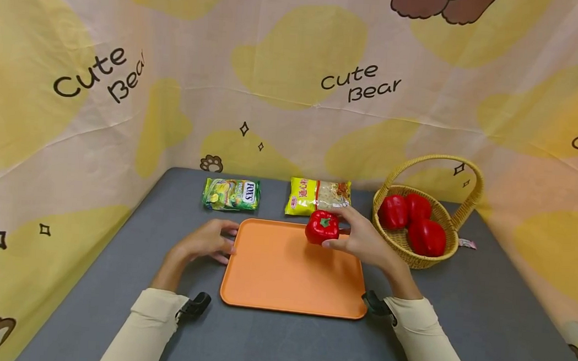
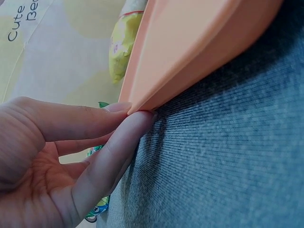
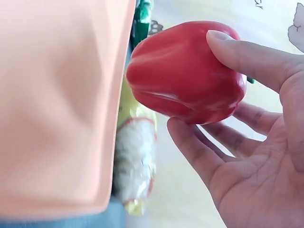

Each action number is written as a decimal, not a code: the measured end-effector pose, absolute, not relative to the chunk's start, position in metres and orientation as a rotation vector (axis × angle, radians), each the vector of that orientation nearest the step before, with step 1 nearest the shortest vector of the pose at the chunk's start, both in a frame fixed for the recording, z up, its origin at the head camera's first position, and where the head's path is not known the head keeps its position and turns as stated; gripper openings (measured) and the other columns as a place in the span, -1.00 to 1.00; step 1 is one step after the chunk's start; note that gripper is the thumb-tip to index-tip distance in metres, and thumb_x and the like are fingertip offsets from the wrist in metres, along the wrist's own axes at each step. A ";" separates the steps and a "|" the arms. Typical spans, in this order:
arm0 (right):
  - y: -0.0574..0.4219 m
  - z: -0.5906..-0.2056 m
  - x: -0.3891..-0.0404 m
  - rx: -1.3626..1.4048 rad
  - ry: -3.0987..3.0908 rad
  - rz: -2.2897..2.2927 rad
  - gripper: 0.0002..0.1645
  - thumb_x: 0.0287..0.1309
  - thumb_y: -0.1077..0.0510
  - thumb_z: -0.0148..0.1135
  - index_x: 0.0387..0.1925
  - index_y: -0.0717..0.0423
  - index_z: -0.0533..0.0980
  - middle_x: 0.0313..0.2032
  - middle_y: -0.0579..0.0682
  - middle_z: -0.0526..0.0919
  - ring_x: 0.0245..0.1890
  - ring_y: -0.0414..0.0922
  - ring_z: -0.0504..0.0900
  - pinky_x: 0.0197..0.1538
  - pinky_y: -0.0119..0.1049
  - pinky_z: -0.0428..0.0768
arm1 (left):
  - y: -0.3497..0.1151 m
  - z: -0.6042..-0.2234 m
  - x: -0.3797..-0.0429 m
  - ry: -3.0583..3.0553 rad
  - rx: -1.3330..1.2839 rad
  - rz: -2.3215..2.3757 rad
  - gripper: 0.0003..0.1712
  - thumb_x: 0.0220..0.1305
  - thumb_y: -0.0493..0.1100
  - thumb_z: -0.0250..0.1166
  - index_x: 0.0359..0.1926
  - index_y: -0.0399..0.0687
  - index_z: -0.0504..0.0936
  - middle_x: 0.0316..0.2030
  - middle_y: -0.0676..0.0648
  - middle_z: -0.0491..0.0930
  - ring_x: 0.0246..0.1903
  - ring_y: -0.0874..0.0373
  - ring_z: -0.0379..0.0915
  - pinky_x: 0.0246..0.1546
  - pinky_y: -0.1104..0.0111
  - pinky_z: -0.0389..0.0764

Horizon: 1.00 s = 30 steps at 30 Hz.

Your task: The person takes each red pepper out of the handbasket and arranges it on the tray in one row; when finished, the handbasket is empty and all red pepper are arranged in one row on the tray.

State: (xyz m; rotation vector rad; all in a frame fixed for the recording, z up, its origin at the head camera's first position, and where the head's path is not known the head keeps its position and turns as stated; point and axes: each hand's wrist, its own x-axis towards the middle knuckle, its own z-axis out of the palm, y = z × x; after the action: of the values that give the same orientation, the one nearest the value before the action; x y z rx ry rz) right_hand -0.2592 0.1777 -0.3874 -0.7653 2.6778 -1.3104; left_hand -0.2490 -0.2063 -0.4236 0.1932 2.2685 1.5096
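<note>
My right hand (image 1: 365, 239) grips a red bell pepper (image 1: 322, 227) between thumb and fingers, over the back right part of the orange tray (image 1: 283, 274). In the right wrist view the pepper (image 3: 185, 71) is held off the tray, its green stem mostly hidden behind the thumb side. At the tray's left edge is my left hand (image 1: 211, 239). The left wrist view shows its thumb and a finger pinching the tray's rim (image 2: 142, 102).
A wicker basket (image 1: 410, 260) with an arched handle stands at the right, holding several red peppers (image 1: 427, 237). Behind the tray lie a green FOX'S candy bag (image 1: 232, 194) and a yellow food packet (image 1: 302, 195). A small pink wrapper (image 1: 467, 244) lies beside the basket.
</note>
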 end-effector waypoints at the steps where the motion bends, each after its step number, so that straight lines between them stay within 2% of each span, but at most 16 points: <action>1: 0.173 -0.388 -0.260 -0.758 2.666 -1.313 -0.08 0.09 0.12 0.63 0.44 0.17 0.42 0.29 0.19 0.51 0.20 0.23 0.63 0.22 0.09 0.73 | -0.206 -0.423 -0.249 2.271 0.188 1.508 -0.20 0.25 -0.56 0.27 0.51 -0.53 0.26 0.37 -0.49 0.34 -0.19 0.03 0.68 -0.26 0.15 0.86; 15: 0.114 -0.397 -0.265 -0.749 2.622 -1.238 -0.12 0.15 0.09 0.57 0.46 0.12 0.42 0.32 0.10 0.54 0.33 0.13 0.51 0.33 0.10 0.63 | -0.207 -0.421 -0.248 2.266 0.195 1.514 -0.19 0.26 -0.55 0.28 0.52 -0.55 0.22 0.38 -0.51 0.31 -0.21 0.04 0.69 -0.25 0.15 0.86; 23: 0.085 -0.404 -0.269 -0.771 2.557 -1.264 -0.14 0.17 0.13 0.55 0.47 0.14 0.41 0.33 0.06 0.55 0.32 0.07 0.52 0.29 0.02 0.67 | -0.207 -0.422 -0.248 2.270 0.167 1.511 -0.20 0.27 -0.54 0.27 0.51 -0.51 0.25 0.37 -0.47 0.35 -0.23 0.07 0.69 -0.25 0.15 0.86; 30: 0.063 -0.408 -0.268 -0.783 2.517 -1.282 -0.15 0.23 0.08 0.53 0.48 0.09 0.39 0.32 0.04 0.57 0.33 0.05 0.52 0.30 0.00 0.67 | -0.207 -0.426 -0.251 2.272 0.173 1.504 -0.21 0.27 -0.52 0.29 0.50 -0.51 0.27 0.36 -0.46 0.37 -0.23 0.05 0.71 -0.26 0.11 0.85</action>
State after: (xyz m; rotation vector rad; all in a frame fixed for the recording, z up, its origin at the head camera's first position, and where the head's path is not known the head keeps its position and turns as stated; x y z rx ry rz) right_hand -0.2684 0.0628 -0.4084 -0.7829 2.5172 -1.2819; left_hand -0.2505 -0.2066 -0.4258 0.1727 2.2717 1.5036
